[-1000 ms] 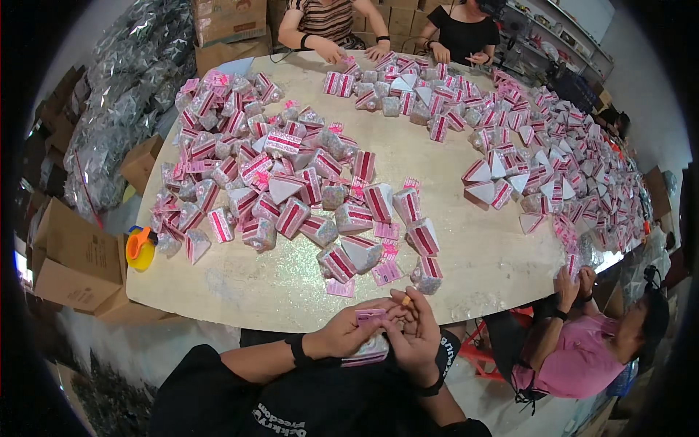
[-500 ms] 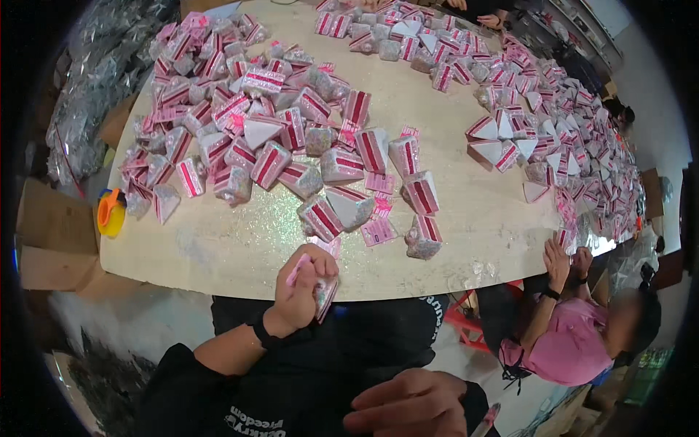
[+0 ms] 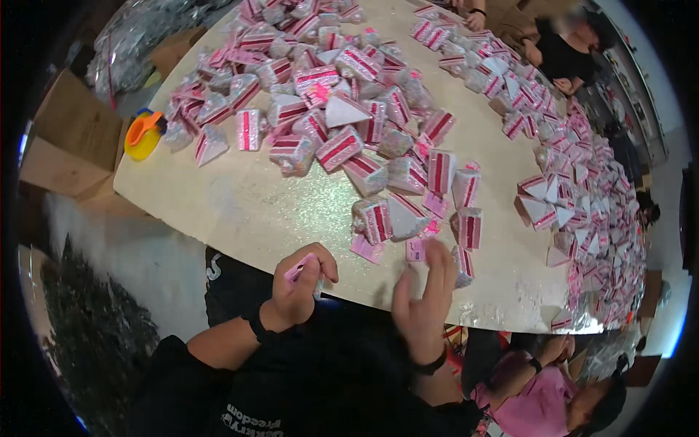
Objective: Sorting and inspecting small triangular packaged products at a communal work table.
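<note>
My left hand (image 3: 298, 282) is closed at the table's near edge. A small pink tag (image 3: 297, 271) sticks out between its thumb and fingers. Below the fingers shows a sliver of something pale, mostly hidden by the hand. Over the near part of the table, my right hand (image 3: 426, 302) has its fingers stretched and thumb apart, holding nothing. Its fingertips are close to a pink card tag (image 3: 415, 250) and a cake-slice-shaped piece (image 3: 463, 266) in pink, white and red. Just beyond lie two more cake-slice pieces, one showing a white side (image 3: 406, 217), with another pink tag (image 3: 368, 248) beside them.
A heap of cake-slice pieces (image 3: 338, 149) covers the table's (image 3: 240, 211) left and middle; another pile (image 3: 582, 197) runs along the right. An orange-and-yellow tape dispenser (image 3: 144, 135) sits at the left edge, near cardboard boxes (image 3: 73, 138). A co-worker in pink (image 3: 531, 393) sits at right; another person stands at the far side.
My right hand has risen from the lower edge to over the table, fingers extended. The left still grips the tag. The view has turned, shifting the pieces right and, near me, downward.
</note>
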A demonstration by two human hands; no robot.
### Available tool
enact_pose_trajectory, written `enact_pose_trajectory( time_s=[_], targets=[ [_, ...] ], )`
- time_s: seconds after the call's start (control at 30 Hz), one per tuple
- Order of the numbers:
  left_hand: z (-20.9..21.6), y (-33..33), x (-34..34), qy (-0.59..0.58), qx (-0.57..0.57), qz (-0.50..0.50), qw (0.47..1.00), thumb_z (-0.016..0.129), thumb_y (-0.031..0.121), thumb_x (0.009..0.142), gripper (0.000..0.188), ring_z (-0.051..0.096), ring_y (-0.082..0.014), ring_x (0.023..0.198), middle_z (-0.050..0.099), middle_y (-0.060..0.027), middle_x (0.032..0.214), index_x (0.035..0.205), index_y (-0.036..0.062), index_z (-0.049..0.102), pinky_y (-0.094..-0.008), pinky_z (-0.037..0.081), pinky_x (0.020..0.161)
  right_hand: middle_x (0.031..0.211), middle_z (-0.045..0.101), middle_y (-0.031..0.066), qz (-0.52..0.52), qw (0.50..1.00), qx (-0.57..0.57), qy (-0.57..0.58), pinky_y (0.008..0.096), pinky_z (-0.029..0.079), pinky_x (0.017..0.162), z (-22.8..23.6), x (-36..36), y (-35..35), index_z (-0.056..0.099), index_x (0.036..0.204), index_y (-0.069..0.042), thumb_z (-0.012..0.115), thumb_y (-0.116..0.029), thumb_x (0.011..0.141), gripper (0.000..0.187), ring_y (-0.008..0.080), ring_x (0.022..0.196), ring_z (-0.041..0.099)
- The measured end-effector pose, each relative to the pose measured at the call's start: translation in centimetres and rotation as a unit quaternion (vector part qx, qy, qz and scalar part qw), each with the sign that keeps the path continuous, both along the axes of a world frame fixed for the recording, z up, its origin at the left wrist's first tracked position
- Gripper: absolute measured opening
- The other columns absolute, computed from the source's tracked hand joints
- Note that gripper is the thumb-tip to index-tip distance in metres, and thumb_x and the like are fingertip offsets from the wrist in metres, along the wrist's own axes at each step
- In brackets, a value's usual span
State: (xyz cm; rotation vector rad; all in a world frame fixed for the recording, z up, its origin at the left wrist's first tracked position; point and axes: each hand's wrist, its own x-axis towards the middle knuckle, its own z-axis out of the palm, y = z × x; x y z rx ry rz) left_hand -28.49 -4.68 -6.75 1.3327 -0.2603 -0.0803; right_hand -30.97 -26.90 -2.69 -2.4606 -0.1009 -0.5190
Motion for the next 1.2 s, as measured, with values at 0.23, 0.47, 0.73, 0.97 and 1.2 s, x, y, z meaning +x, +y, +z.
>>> enact_pose_trajectory(
  time_s=[0.23, 0.47, 0.73, 0.97, 1.2],
  targets=[
    [0.5, 1.9, -1.3, 0.045, 0.009, 0.000, 0.999, 0.037, 0.037, 0.114, 0.047, 0.056, -0.0163, 0.074, 0.058, -0.0103, 0.084, 0.089, 0.0015, 0.055, -0.0298, 0.047, 0.069, 0.159, 0.038, 0.0295, 0.026, 0.966, -0.210, 0.148, 0.0569, 0.030, 0.122, -5.1, 5.3, -6.9, 0.041, 0.150, 0.005, 0.071, -0.004, 0.072, 0.084, 0.0523, 0.145, 0.034],
    [0.9, 2.8, -1.5, 0.034, 0.010, 0.029, 0.999, 0.041, 0.033, 0.113, 0.042, 0.057, -0.0158, 0.075, 0.059, -0.0094, 0.083, 0.089, 0.0011, 0.056, -0.0300, 0.047, 0.072, 0.152, 0.047, 0.0275, 0.028, 0.947, -0.240, 0.210, 0.0550, 0.040, 0.114, -6.7, 7.6, -7.1, 0.054, 0.141, -0.003, 0.070, -0.002, 0.070, 0.073, 0.0515, 0.133, 0.046],
    [0.7, 3.0, -1.8, 0.040, 0.014, 0.001, 0.999, 0.043, 0.018, 0.110, 0.031, 0.055, -0.0131, 0.079, 0.059, -0.0069, 0.086, 0.089, 0.0005, 0.060, -0.0284, 0.046, 0.076, 0.113, 0.060, 0.0246, -0.010, 0.962, -0.164, 0.217, 0.0501, 0.050, 0.094, -5.9, 6.5, -6.9, 0.062, 0.126, -0.001, 0.066, 0.002, 0.073, 0.053, 0.0443, 0.107, 0.059],
    [0.9, 1.8, -1.3, 0.073, -0.009, -0.046, 0.996, 0.046, 0.014, 0.108, 0.026, 0.055, -0.0144, 0.078, 0.059, -0.0069, 0.085, 0.091, 0.0000, 0.059, -0.0291, 0.046, 0.076, 0.107, 0.064, 0.0233, -0.024, 0.958, -0.141, 0.250, 0.0491, 0.051, 0.089, -4.4, 4.8, -7.4, 0.066, 0.110, 0.001, 0.072, -0.002, 0.074, 0.036, 0.0442, 0.101, 0.062],
    [1.7, -0.1, 0.1, 0.029, 0.087, -0.118, 0.989, 0.052, 0.015, 0.107, 0.019, 0.053, -0.0054, 0.070, 0.060, -0.0015, 0.083, 0.094, 0.0043, 0.061, -0.0222, 0.045, 0.063, 0.092, 0.067, 0.0204, -0.013, 0.977, -0.018, 0.213, 0.0472, 0.052, 0.081, -3.6, 2.2, -8.0, 0.068, 0.095, 0.001, 0.071, -0.001, 0.083, 0.013, 0.0424, 0.091, 0.065]
  ],
)
